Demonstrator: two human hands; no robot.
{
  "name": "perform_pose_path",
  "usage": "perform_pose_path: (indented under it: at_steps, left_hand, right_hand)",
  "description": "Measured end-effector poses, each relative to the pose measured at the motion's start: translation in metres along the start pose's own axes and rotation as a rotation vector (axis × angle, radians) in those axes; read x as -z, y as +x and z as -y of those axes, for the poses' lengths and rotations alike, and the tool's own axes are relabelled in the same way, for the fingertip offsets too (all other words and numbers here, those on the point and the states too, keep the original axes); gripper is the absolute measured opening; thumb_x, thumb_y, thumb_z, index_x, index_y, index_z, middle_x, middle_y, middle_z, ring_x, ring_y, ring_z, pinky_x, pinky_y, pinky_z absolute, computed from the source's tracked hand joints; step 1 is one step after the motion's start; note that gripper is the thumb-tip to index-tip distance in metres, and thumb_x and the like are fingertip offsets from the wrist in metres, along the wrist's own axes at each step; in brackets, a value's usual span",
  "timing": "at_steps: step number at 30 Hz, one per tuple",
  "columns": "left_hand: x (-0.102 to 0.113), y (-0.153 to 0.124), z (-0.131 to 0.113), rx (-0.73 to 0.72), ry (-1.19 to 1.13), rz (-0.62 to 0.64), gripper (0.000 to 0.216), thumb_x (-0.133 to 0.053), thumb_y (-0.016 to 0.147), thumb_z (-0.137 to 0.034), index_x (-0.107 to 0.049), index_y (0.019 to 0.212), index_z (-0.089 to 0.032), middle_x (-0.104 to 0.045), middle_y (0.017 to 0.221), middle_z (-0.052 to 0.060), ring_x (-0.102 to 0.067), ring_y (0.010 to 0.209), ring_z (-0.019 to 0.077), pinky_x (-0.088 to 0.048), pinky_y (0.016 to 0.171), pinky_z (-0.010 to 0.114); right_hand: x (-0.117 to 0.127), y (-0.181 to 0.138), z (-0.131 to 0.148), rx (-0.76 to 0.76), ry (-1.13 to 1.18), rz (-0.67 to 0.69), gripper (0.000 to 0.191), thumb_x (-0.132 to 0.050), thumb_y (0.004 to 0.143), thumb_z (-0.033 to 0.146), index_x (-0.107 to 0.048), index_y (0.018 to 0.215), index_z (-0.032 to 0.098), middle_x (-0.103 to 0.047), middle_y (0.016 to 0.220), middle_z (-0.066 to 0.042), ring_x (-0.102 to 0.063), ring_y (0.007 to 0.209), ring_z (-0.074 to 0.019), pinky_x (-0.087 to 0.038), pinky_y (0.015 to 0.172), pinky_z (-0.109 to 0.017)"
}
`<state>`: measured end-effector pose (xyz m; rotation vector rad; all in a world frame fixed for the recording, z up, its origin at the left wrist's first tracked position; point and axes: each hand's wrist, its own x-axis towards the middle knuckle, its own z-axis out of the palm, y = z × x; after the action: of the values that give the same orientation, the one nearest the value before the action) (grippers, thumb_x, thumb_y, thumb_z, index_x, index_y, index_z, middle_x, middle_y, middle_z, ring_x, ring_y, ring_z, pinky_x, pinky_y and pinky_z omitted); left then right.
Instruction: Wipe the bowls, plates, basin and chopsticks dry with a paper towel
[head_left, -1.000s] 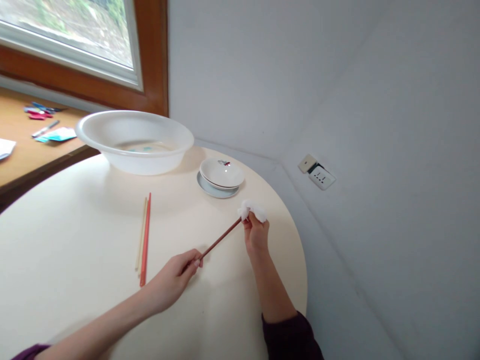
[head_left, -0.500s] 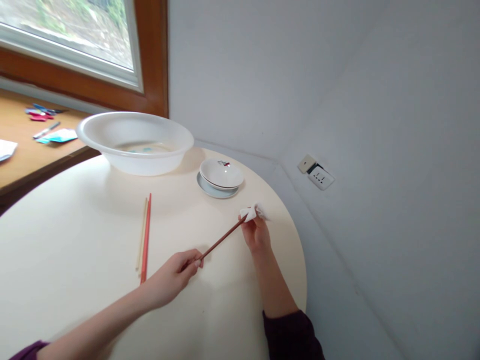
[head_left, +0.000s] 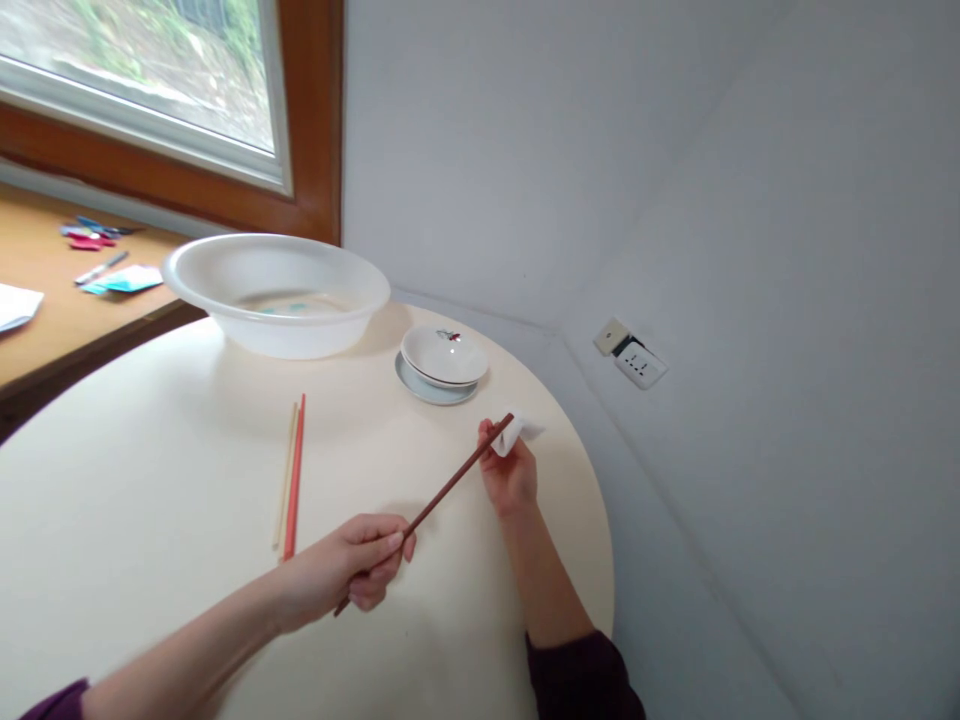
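Observation:
My left hand is closed around a brown chopstick, whose lower end pokes out below the fist. The chopstick slants up to the right across my right hand. Between the fingers of that hand is a white tissue or cloth, bunched up, with a loose corner sticking out to the right. The chopstick's upper tip shows bare in front of the white piece; whether the two touch I cannot tell. Left of my hands, red chopsticks and pale chopsticks lie side by side on the round white table.
A large white basin stands at the table's far side. Beside it small white dishes are stacked on a grey-blue plate. A wooden desk at the left carries pens and papers. Wall and socket bound the right.
The chopstick's upper tip, covered by the white piece before, is now bare. Its lower end now shows below my left hand, which has shifted slightly down and changed its grip.

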<state>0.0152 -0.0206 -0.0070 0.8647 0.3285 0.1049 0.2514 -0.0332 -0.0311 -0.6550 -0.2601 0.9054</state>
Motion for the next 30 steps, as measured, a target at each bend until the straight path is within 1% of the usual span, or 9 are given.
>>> perform_pose_path:
  at_steps: [4, 8, 11, 13, 16, 20, 25, 27, 30]
  left_hand:
    - [0.002, -0.002, 0.001, -0.004, -0.089, 0.054, 0.023, -0.061, 0.076, -0.035, -0.052, 0.073, -0.014, -0.030, 0.049, -0.009, -0.019, 0.041, 0.0021, -0.012, 0.042, 0.020]
    - [0.003, -0.003, 0.000, -0.015, -0.107, 0.095, 0.022, -0.060, 0.078, -0.031, -0.052, 0.069, -0.013, -0.031, 0.048, -0.008, -0.021, 0.041, 0.0025, -0.013, 0.042, 0.019]
    - [0.003, -0.003, -0.001, -0.014, -0.110, 0.116, 0.027, -0.058, 0.079, -0.031, -0.048, 0.062, -0.013, -0.030, 0.045, -0.008, -0.021, 0.039, 0.0025, -0.013, 0.040, 0.019]
    - [0.004, -0.004, -0.001, -0.012, -0.122, 0.123, 0.028, -0.056, 0.081, -0.030, -0.047, 0.061, -0.014, -0.030, 0.042, -0.008, -0.020, 0.037, 0.0025, -0.013, 0.039, 0.018]
    - [0.006, -0.005, 0.000, -0.019, -0.147, 0.120, 0.026, -0.052, 0.083, -0.029, -0.048, 0.062, -0.015, -0.029, 0.039, -0.009, -0.019, 0.034, 0.0026, -0.014, 0.036, 0.017]
    - [0.008, -0.005, 0.001, -0.014, -0.164, 0.098, 0.026, -0.051, 0.084, -0.030, -0.050, 0.063, -0.015, -0.028, 0.035, -0.010, -0.018, 0.031, 0.0029, -0.015, 0.034, 0.017]
    - [0.009, -0.002, 0.000, 0.020, -0.200, 0.035, 0.023, -0.052, 0.083, -0.028, -0.054, 0.064, -0.014, -0.025, 0.035, -0.010, -0.015, 0.032, 0.0028, -0.013, 0.034, 0.016]
    - [0.009, -0.001, -0.001, 0.026, -0.221, 0.004, 0.019, -0.053, 0.082, -0.026, -0.059, 0.070, -0.012, -0.025, 0.038, -0.010, -0.014, 0.035, 0.0028, -0.013, 0.036, 0.016]
    - [0.009, 0.000, -0.002, -0.002, -0.285, -0.029, 0.019, -0.057, 0.080, -0.020, -0.063, 0.096, -0.013, -0.028, 0.043, -0.009, -0.019, 0.040, 0.0036, -0.014, 0.040, 0.017]
  right_hand:
    - [-0.001, -0.003, -0.002, -0.086, 0.039, 0.029, 0.018, -0.052, 0.069, 0.008, -0.061, 0.081, 0.018, -0.066, 0.079, -0.001, -0.062, 0.074, -0.0125, -0.055, 0.065, -0.026]
    - [-0.003, -0.004, 0.002, -0.157, 0.138, 0.071, 0.014, -0.051, 0.068, 0.010, -0.059, 0.077, 0.016, -0.063, 0.072, -0.001, -0.058, 0.065, -0.0099, -0.052, 0.058, -0.021]
    - [-0.005, -0.007, 0.006, -0.180, 0.166, 0.124, 0.006, -0.053, 0.067, 0.016, -0.057, 0.071, 0.015, -0.053, 0.056, 0.002, -0.046, 0.049, -0.0066, -0.044, 0.045, -0.017]
    - [-0.006, -0.009, 0.010, -0.198, 0.158, 0.187, 0.008, -0.055, 0.067, 0.020, -0.058, 0.072, 0.015, -0.042, 0.049, 0.005, -0.038, 0.043, -0.0060, -0.037, 0.040, -0.016]
    - [-0.006, -0.013, 0.015, -0.200, 0.127, 0.261, 0.019, -0.057, 0.067, 0.028, -0.060, 0.080, 0.015, -0.031, 0.044, 0.009, -0.029, 0.041, -0.0067, -0.031, 0.038, -0.016]
    - [-0.009, -0.019, 0.016, -0.190, 0.073, 0.270, 0.028, -0.060, 0.068, 0.036, -0.061, 0.090, 0.018, -0.023, 0.043, 0.011, -0.021, 0.040, -0.0075, -0.026, 0.038, -0.017]
    - [-0.016, -0.023, 0.014, -0.183, -0.025, 0.302, 0.018, -0.061, 0.072, 0.037, -0.059, 0.069, 0.019, -0.020, 0.040, 0.010, -0.015, 0.041, -0.0070, -0.025, 0.040, -0.017]
    - [-0.017, -0.022, 0.012, -0.172, -0.076, 0.299, 0.022, -0.059, 0.075, 0.036, -0.055, 0.061, 0.019, -0.019, 0.039, 0.010, -0.015, 0.041, -0.0074, -0.026, 0.041, -0.017]
    - [-0.015, -0.019, 0.011, -0.158, -0.114, 0.278, 0.026, -0.058, 0.076, 0.035, -0.052, 0.057, 0.019, -0.020, 0.038, 0.009, -0.016, 0.040, -0.0073, -0.026, 0.042, -0.017]
